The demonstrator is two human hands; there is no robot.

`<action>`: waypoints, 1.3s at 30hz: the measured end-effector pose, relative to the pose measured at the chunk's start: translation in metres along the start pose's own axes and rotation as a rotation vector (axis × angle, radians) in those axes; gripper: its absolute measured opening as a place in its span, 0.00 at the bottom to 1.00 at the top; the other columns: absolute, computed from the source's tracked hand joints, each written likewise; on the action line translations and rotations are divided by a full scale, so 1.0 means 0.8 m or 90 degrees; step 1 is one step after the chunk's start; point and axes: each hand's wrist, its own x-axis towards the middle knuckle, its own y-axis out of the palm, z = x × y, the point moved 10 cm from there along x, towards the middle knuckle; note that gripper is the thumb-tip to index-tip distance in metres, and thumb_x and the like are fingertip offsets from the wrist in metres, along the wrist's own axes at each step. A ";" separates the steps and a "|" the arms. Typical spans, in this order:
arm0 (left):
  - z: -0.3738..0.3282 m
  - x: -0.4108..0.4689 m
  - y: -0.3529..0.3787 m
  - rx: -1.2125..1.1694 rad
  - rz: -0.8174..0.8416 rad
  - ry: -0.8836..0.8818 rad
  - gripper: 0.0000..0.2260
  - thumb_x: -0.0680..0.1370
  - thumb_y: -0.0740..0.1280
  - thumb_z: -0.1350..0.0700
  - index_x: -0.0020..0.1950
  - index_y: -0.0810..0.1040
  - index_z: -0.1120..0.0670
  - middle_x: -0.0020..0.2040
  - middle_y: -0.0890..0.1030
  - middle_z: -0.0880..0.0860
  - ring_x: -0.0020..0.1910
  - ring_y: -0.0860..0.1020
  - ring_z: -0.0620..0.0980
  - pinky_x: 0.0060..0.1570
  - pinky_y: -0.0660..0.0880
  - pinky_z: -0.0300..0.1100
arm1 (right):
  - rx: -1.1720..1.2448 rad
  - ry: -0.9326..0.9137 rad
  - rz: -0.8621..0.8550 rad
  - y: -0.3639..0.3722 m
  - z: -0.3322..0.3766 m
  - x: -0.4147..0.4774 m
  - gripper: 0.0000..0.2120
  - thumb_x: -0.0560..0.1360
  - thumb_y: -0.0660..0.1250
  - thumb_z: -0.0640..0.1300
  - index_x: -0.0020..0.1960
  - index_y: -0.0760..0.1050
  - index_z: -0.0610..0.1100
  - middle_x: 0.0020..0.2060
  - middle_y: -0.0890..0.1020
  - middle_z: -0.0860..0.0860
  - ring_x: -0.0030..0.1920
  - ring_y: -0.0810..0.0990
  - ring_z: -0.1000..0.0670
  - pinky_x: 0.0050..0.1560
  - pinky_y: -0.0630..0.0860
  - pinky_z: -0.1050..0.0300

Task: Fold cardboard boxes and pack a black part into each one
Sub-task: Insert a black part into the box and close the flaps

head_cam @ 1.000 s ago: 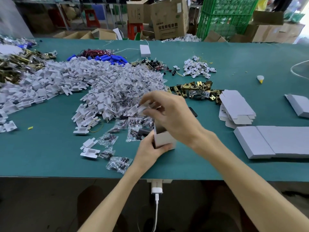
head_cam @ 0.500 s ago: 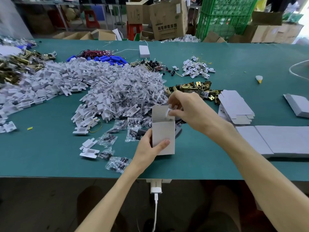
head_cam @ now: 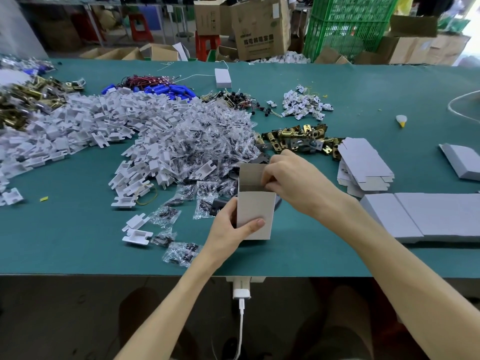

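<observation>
box (head_cam: 255,216): I see it held upright over the tabletop (head_cam: 78,229), near the front edge, top open | left hand (head_cam: 228,227): wrapped round its lower half, thumb across the front | right hand (head_cam: 293,183): fingers curled, pinching the top flap | black part (head_cam: 217,206): lying just behind the left hand

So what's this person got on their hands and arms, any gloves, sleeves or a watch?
Nothing worn that shows. The left hand and right hand are bare, no gloves. The left forearm and right forearm are bare to the frame edge, with no sleeve, watch or band at either wrist. No ring in view.
</observation>
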 end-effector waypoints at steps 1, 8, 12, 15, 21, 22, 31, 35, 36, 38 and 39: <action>0.000 0.000 0.000 0.001 -0.001 -0.002 0.23 0.73 0.79 0.54 0.66 0.77 0.48 0.56 0.86 0.48 0.56 0.84 0.49 0.52 0.82 0.42 | -0.017 -0.006 -0.001 0.000 0.002 -0.002 0.08 0.81 0.66 0.43 0.54 0.84 0.46 0.52 0.81 0.51 0.56 0.71 0.47 0.58 0.71 0.52; 0.000 -0.001 -0.001 0.011 -0.012 -0.004 0.24 0.72 0.80 0.54 0.66 0.77 0.49 0.57 0.86 0.50 0.57 0.84 0.50 0.53 0.82 0.43 | -0.087 0.025 -0.009 0.003 0.003 -0.006 0.10 0.84 0.62 0.44 0.53 0.81 0.52 0.51 0.81 0.57 0.54 0.69 0.49 0.55 0.56 0.53; -0.002 -0.002 -0.002 0.024 -0.020 -0.014 0.23 0.74 0.80 0.55 0.66 0.78 0.49 0.56 0.86 0.49 0.56 0.85 0.48 0.51 0.81 0.41 | -0.095 -0.010 -0.143 -0.026 0.037 -0.011 0.07 0.84 0.62 0.44 0.55 0.78 0.50 0.50 0.79 0.55 0.54 0.70 0.48 0.59 0.59 0.53; -0.005 -0.001 -0.003 0.097 -0.018 -0.011 0.14 0.75 0.79 0.59 0.56 0.78 0.51 0.46 0.86 0.44 0.45 0.83 0.40 0.47 0.78 0.33 | -0.075 -0.092 -0.183 -0.032 0.089 -0.006 0.07 0.82 0.65 0.44 0.58 0.78 0.48 0.53 0.80 0.53 0.56 0.74 0.48 0.58 0.64 0.54; 0.006 -0.012 -0.014 0.293 -0.031 -0.065 0.15 0.82 0.66 0.68 0.51 0.70 0.47 0.49 0.74 0.48 0.56 0.70 0.50 0.51 0.68 0.38 | -0.116 -0.181 -0.075 0.032 0.177 0.043 0.09 0.76 0.67 0.35 0.53 0.79 0.45 0.50 0.81 0.50 0.55 0.77 0.46 0.57 0.68 0.53; 0.008 -0.013 -0.013 0.318 -0.019 -0.068 0.11 0.83 0.64 0.68 0.54 0.71 0.51 0.53 0.74 0.53 0.58 0.69 0.52 0.56 0.69 0.42 | -0.140 -0.169 -0.033 0.046 0.179 0.055 0.09 0.75 0.67 0.34 0.51 0.78 0.46 0.48 0.81 0.50 0.54 0.77 0.45 0.57 0.69 0.53; 0.010 -0.007 -0.016 0.291 -0.045 -0.102 0.06 0.84 0.67 0.63 0.59 0.73 0.63 0.53 0.75 0.58 0.52 0.69 0.48 0.43 0.67 0.23 | -0.086 0.029 0.193 0.134 0.132 0.105 0.11 0.77 0.70 0.37 0.58 0.79 0.44 0.55 0.82 0.49 0.57 0.83 0.43 0.40 0.73 0.53; 0.006 -0.005 -0.015 0.285 -0.046 -0.066 0.09 0.83 0.65 0.65 0.63 0.74 0.64 0.59 0.77 0.64 0.52 0.72 0.47 0.47 0.69 0.26 | -0.055 0.051 0.200 0.134 0.124 0.105 0.14 0.76 0.71 0.39 0.61 0.80 0.45 0.59 0.82 0.48 0.59 0.83 0.43 0.36 0.69 0.55; 0.005 -0.005 -0.014 0.282 -0.046 -0.061 0.10 0.83 0.66 0.65 0.64 0.74 0.63 0.60 0.78 0.62 0.52 0.72 0.45 0.47 0.69 0.24 | -0.054 0.053 0.196 0.133 0.123 0.104 0.13 0.76 0.71 0.38 0.60 0.79 0.45 0.59 0.83 0.49 0.59 0.83 0.44 0.36 0.69 0.55; 0.008 -0.004 -0.015 0.274 -0.042 -0.066 0.11 0.83 0.66 0.63 0.66 0.74 0.61 0.59 0.78 0.57 0.51 0.72 0.40 0.46 0.68 0.21 | -0.060 0.053 0.179 0.128 0.122 0.103 0.13 0.76 0.70 0.38 0.59 0.79 0.46 0.58 0.83 0.49 0.58 0.83 0.44 0.41 0.70 0.54; 0.011 -0.003 -0.015 0.273 -0.039 -0.072 0.10 0.83 0.67 0.63 0.65 0.74 0.60 0.58 0.77 0.55 0.50 0.72 0.40 0.46 0.68 0.20 | -0.064 0.049 0.169 0.124 0.123 0.103 0.12 0.76 0.70 0.37 0.58 0.79 0.47 0.57 0.83 0.49 0.58 0.82 0.44 0.43 0.70 0.54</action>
